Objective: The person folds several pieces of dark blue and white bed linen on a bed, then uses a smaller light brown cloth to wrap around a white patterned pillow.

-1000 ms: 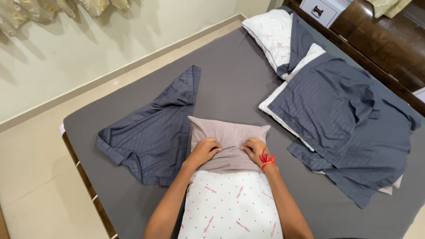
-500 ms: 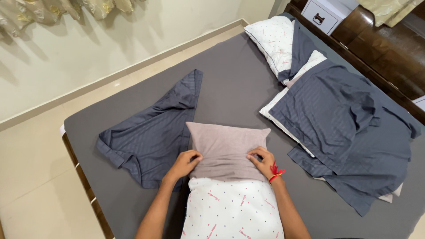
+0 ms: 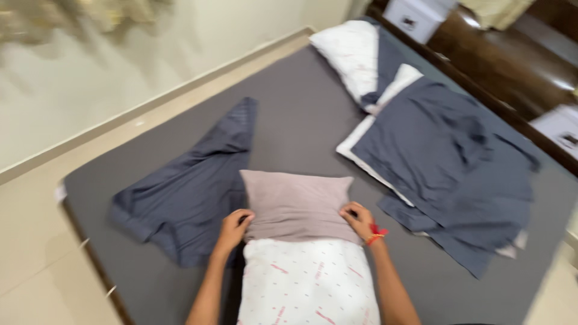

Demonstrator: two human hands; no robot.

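A white pillow (image 3: 307, 283) with small red marks lies on the grey bed (image 3: 301, 120) right in front of me. A taupe pillowcase (image 3: 296, 201) covers its far end. My left hand (image 3: 232, 227) pinches the case's left edge. My right hand (image 3: 360, 219), with a red thread at the wrist, grips the case's right edge. The frame is motion-blurred.
A loose dark blue striped pillowcase (image 3: 186, 192) lies to the left of the pillow. Two more pillows (image 3: 352, 51) and dark blue covers (image 3: 439, 150) lie at the right. A wooden headboard (image 3: 506, 54) runs along the far right. Beige floor (image 3: 36, 241) borders the bed's left edge.
Both hands have slid from the middle of the taupe case out to its side edges and drawn it nearer along the pillow. The camera has shifted and blurred.
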